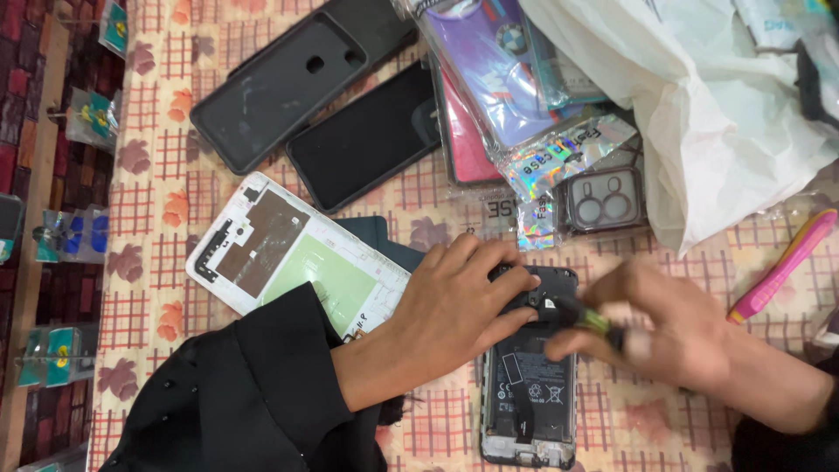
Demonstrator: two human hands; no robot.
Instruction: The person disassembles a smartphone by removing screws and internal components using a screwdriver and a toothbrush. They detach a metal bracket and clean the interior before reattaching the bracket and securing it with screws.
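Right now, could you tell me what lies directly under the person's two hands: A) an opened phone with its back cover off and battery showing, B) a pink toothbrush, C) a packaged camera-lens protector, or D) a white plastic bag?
A: the left hand steadies the top of the opened phone, its battery exposed, while the right hand holds a small screwdriver to it.

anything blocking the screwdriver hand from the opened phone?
Nothing visible. The right hand holds a screwdriver whose tip is at the top of the opened phone; the left hand steadies that end from the side.
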